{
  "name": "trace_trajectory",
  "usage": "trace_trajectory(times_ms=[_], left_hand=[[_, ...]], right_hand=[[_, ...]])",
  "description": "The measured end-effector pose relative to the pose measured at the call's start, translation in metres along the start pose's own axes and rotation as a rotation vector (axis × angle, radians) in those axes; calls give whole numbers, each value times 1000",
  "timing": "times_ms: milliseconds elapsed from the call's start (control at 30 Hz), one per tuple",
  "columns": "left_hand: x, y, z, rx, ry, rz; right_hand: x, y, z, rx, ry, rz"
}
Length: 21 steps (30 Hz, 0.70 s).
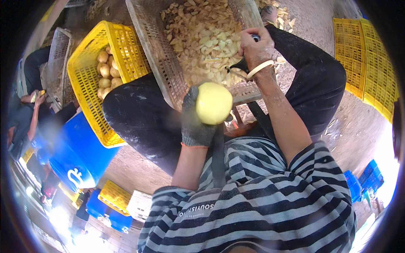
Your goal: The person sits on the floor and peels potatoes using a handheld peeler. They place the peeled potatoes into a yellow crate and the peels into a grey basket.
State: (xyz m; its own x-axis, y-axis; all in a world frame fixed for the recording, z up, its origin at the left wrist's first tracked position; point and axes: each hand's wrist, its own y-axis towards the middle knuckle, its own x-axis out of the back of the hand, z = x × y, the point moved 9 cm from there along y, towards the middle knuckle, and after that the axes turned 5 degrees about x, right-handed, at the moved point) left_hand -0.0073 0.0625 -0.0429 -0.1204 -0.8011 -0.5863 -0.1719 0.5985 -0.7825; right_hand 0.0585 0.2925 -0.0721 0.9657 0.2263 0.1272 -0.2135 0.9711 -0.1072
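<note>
My left hand (198, 131), in a dark grey knitted glove with an orange cuff edge, is closed round a smooth, pale yellow peeled potato (214, 103). It holds the potato over the near end of a worn grey crate (157, 55). Inside that crate lies a thick layer of potato peelings (206, 38). My bare right hand (256, 47) is wrapped round a peeler (239, 66). The peeler's dark head points down and left, apart from the potato, and most of its handle is hidden in my fist. A cream bangle (260, 69) circles my right wrist.
A yellow crate (126, 46) with brown unpeeled potatoes (107, 69) stands by my left knee, a blue barrel (84, 147) behind it. Stacked yellow crates (365, 59) stand right. At far left, another person's hand (39, 98) holds something small. Loose peelings lie beyond my right hand.
</note>
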Motion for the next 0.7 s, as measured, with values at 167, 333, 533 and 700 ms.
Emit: trace_trajectory(times_ms=[167,333,533,700], left_hand=[[11,3,9,121,-104,60],[8,4,3,54,-66,19],[-2,8,3,34,-149,-13],[-6,13,3,10,-208,-16]], right_hand=[[4,16,3,-219,386,-108],[-24,-1,31,-309,401,241],[-22,-10,28,-349,346,243],[-26,-50,28,-470,520,138]])
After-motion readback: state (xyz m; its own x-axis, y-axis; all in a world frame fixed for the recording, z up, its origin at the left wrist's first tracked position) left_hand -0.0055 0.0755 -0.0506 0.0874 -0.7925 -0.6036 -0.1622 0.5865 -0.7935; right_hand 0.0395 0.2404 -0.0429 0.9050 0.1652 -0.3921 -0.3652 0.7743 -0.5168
